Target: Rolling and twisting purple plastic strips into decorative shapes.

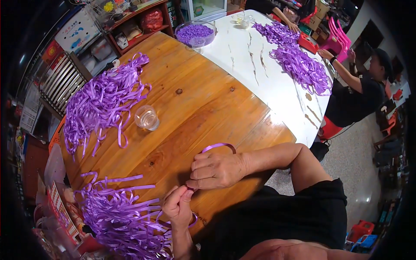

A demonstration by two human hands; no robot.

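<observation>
My left hand (177,203) and my right hand (219,170) meet over the near edge of the wooden table. Both are closed on a purple ribbon (220,144), which arcs up behind my right hand; a strip also shows beside my left wrist. Thumb and forefinger of the left hand pinch at the meeting point, where a small dark bit shows. Fingers hide most of what lies between them. Left of my left hand lies a pile of cut purple ribbons (117,214), their ends fanned toward it.
A larger heap of looped purple ribbons (104,99) lies at the table's far left, beside a clear cup (147,118). A bowl of purple beads (195,34) stands on the adjoining white table (242,65). More ribbons (301,69) lie there near a seated co-worker (362,93).
</observation>
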